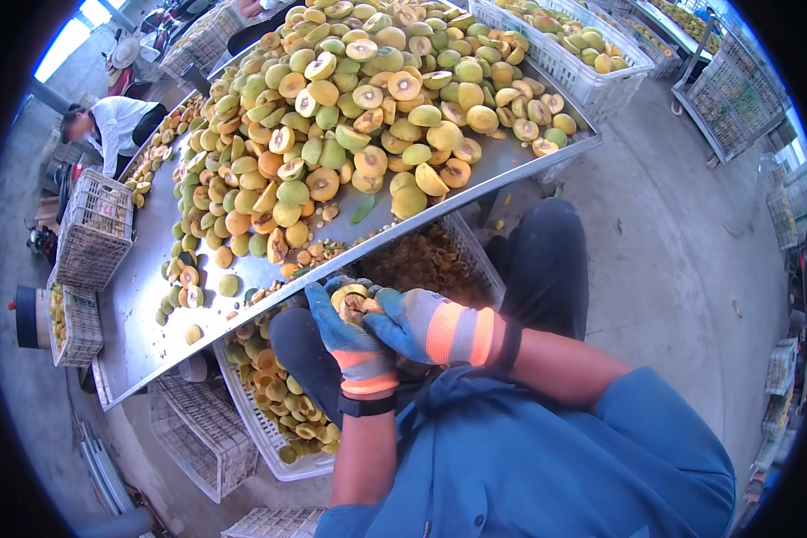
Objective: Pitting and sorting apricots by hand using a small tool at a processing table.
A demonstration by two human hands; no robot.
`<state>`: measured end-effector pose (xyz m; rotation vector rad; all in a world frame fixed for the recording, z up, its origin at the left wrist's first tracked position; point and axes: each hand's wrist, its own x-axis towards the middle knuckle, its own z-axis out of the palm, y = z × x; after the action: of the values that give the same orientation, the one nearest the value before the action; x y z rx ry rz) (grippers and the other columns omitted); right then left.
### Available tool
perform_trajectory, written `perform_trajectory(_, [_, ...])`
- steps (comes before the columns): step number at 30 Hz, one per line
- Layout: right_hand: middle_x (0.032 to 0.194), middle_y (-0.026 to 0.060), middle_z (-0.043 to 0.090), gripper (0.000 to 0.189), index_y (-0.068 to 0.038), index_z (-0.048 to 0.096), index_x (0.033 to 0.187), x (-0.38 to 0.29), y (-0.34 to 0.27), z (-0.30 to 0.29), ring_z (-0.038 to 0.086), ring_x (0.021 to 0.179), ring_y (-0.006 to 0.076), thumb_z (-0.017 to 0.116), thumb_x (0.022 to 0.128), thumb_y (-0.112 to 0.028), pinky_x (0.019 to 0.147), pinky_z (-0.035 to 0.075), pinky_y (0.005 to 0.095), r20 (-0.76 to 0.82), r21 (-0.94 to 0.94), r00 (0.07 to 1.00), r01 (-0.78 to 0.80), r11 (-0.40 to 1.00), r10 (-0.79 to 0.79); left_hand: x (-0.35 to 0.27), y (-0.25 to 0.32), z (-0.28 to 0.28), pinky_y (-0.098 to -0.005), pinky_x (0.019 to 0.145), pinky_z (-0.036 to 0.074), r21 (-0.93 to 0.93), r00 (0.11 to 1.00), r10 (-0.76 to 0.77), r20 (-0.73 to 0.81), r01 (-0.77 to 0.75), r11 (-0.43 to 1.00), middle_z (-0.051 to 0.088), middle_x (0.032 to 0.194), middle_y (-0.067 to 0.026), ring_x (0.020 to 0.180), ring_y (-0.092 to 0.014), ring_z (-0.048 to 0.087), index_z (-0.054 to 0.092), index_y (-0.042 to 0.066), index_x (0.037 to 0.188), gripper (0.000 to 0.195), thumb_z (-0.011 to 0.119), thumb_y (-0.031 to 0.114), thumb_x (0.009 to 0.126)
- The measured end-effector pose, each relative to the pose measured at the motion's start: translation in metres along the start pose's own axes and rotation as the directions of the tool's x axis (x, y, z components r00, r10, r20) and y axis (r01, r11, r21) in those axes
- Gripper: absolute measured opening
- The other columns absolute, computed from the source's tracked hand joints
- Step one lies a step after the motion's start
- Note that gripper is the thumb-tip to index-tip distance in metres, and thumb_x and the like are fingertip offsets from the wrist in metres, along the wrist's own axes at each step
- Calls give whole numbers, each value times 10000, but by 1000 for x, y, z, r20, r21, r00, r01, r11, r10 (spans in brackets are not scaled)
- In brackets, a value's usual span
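My left hand [350, 329], in a blue-coated work glove with orange and grey cuff, cups a halved yellow stone fruit [344, 300] with its cut side up. My right hand [410, 323], gloved alike, closes in against the same fruit from the right. A thin dark curved edge [358, 292] shows at the cut face, like the loop of a pitting tool; any handle is hidden in the right glove. Both hands are over my lap, just below the edge of a metal table [144, 296]. A large heap of halved yellow-green fruit [323, 134] covers much of that table.
Under the table edge, a crate [474, 252] holds brown scraps. Left of my knee stands a white crate [279, 471] of hollowed fruit halves, beside another plastic crate [205, 437]. A filled crate [605, 77] adjoins the table's far right. A person [118, 128] bends at the far left.
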<state>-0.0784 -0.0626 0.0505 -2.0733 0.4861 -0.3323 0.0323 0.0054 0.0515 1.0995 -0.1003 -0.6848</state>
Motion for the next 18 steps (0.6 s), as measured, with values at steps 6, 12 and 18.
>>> perform_trajectory(6, [894, 299, 676, 376, 44, 597, 1104, -5, 2, -4, 660, 837, 498, 472, 1065, -309, 735, 531, 520, 64, 93, 998, 16, 996, -22, -10, 15, 17, -364, 739, 570, 41, 997, -63, -37, 65, 997, 650, 828, -117, 765, -256, 661, 599, 36, 1005, 555, 427, 559, 1071])
perform_trajectory(12, [904, 231, 696, 381, 1, 644, 1072, 0, 2, -10, 687, 831, 369, 443, 1079, -322, 777, 541, 419, 310, 325, 951, -116, 939, 10, -7, -11, -9, -368, 726, 566, -105, 987, 101, 121, -89, 991, 639, 809, -136, 742, -277, 651, 606, 26, 969, 663, 354, 632, 1061])
perform_trajectory(18, [829, 119, 685, 418, -16, 664, 1031, -5, 3, -12, 653, 725, 227, 467, 1067, -383, 679, 532, 350, 388, 412, 921, -196, 890, 24, -3, -16, -20, -372, 668, 549, -63, 990, -61, 129, 69, 996, 647, 759, -148, 692, -276, 638, 626, 26, 899, 703, 367, 663, 1046])
